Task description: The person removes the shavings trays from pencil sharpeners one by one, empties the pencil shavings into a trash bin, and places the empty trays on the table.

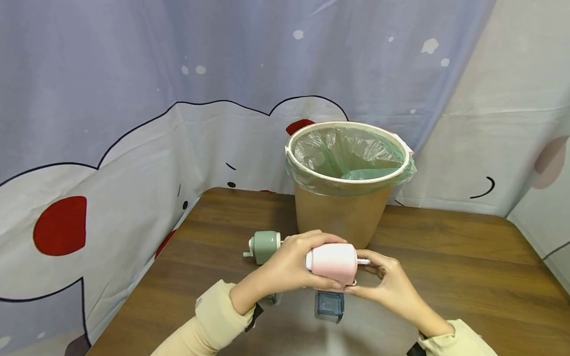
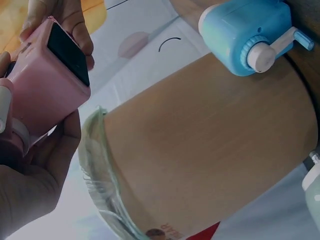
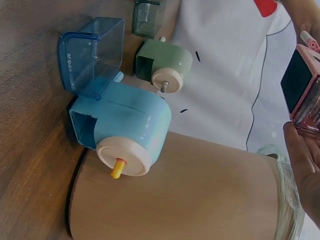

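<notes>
A pink pencil sharpener [image 1: 334, 262] is held up in front of the bin, tilted. My left hand [image 1: 294, 262] grips it around the body, thumb below and fingers over the top. At its other end my right hand [image 1: 387, 282] pinches the lower edge with the thumb, its other fingers partly hidden behind. In the right wrist view a clear pinkish drawer [image 3: 311, 107] with dark bits inside shows beside the sharpener's dark opening. A crank [image 2: 4, 107] shows in the left wrist view.
A lined bin [image 1: 343, 207] stands at the back of the wooden table [image 1: 467, 262]. Near it are a blue sharpener [image 3: 127, 115] with its clear blue drawer [image 1: 329, 306] out, and a green sharpener [image 1: 265, 246] with its clear drawer [image 3: 148, 19] apart. A printed curtain [image 1: 133, 212] hangs behind.
</notes>
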{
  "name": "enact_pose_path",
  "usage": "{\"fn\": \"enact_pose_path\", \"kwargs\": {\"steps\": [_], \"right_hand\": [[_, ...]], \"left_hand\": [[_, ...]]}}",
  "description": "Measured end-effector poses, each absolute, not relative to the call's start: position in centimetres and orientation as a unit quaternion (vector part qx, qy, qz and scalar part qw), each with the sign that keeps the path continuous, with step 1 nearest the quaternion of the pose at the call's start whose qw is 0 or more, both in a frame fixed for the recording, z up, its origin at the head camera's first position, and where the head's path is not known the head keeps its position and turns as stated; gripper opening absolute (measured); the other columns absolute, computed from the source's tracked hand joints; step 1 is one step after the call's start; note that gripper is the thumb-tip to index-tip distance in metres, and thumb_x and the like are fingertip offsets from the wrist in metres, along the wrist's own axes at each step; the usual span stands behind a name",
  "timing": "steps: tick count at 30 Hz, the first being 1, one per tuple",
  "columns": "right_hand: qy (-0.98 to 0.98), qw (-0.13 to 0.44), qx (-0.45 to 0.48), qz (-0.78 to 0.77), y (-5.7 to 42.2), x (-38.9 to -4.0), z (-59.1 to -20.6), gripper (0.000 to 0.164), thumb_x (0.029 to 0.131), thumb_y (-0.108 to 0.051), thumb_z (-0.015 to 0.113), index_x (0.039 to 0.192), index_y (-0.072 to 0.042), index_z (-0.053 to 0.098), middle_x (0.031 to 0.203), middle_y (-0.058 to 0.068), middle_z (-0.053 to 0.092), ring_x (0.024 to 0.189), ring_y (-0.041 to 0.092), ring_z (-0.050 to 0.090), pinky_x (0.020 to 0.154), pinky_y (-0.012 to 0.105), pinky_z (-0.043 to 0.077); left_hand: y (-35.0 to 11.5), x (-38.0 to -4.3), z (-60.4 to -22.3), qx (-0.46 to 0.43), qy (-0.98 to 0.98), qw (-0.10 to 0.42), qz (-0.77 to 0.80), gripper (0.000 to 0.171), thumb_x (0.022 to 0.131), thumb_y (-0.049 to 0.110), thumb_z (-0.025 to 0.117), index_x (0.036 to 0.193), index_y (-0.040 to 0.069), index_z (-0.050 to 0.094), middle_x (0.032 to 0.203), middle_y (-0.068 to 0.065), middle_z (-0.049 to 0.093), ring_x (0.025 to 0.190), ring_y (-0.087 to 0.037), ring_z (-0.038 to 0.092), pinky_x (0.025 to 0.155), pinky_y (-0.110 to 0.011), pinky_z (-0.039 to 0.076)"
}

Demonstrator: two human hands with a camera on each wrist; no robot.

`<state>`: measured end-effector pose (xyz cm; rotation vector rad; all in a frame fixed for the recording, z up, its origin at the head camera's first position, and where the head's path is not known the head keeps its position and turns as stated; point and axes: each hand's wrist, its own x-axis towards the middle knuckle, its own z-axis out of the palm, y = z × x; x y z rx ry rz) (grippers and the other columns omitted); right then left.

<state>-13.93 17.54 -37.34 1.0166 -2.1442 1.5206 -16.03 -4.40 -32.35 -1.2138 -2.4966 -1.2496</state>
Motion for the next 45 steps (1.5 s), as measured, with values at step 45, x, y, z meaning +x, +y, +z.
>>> {"fn": "enact_pose_path", "kwargs": {"steps": [45], "right_hand": [[-0.74, 0.186, 0.38, 0.524, 18.1, -14.0, -38.6, 0.059, 0.058, 0.014, 0.079, 0.113, 0.01, 0.058, 0.119, -0.017, 0.059, 0.105, -0.005, 0.059, 0.086, 0.014, 0.048]], "left_hand": [[-4.8, -15.9, -33.3, -0.414, -0.824, 0.075, -0.379, 0.062, 0.063, 0.025, 0.087, 0.12, 0.02, 0.062, 0.101, 0.004, 0.064, 0.086, -0.002, 0.056, 0.073, -0.015, 0.046]]}}
